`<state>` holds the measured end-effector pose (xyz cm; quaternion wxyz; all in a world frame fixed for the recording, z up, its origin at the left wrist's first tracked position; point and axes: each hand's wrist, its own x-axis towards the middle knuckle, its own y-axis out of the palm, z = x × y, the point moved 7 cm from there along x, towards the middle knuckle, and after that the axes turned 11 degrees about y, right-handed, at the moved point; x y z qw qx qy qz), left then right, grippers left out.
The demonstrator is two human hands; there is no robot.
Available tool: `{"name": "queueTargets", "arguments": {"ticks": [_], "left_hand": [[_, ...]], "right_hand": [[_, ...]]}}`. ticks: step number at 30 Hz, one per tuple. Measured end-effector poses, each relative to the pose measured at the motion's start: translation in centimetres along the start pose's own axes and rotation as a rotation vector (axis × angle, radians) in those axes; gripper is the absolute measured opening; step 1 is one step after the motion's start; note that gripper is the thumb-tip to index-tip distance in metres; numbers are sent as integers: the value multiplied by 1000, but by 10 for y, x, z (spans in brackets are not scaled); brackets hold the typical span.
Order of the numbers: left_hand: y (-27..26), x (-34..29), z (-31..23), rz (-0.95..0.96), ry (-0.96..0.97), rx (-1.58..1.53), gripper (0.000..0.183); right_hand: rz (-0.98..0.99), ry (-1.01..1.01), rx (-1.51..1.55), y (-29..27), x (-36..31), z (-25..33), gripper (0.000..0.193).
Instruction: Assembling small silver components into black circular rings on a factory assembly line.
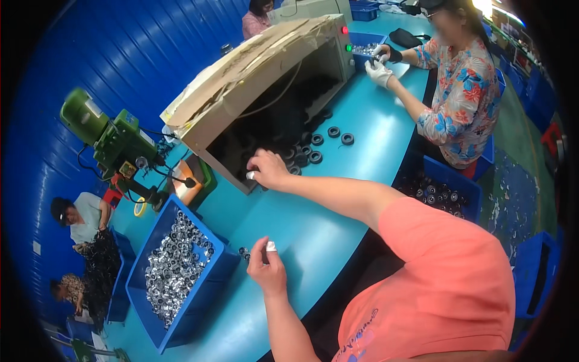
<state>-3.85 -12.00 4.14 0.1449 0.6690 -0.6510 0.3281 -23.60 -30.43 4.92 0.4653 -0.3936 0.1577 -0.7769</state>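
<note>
My right hand (269,169) reaches to the front opening of a box-shaped housing (223,102), beside a heap of black rings (301,158). Its fingers curl toward the white-covered thumb, and whatever lies between them is lost against the dark interior. Bent but apart, the thumb and forefinger of my left hand (268,271) point upward over the table, with nothing visible between them. A white cover sits on that thumb's tip. Close to this hand are a few small silver-and-black parts (243,253) and a blue bin (220,274) full of shiny metal parts (175,271).
A green machine (120,142) stands at the left on the turquoise table (368,163). Loose black rings (347,139) lie before the housing. Across at the right, a person in white gloves (379,73) handles a small part. Another bin (470,196) of parts sits below the table edge.
</note>
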Motion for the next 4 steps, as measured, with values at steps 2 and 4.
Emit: {"name": "queueTargets", "arguments": {"ticks": [2,4], "left_hand": [[-3,-7,5,-16,-47,-72,19],[-6,-14,7,-36,-73,-114,20]], "right_hand": [[99,-31,147,-10,-18,13,15],[156,-36,223,-14,-32,18,15]]}}
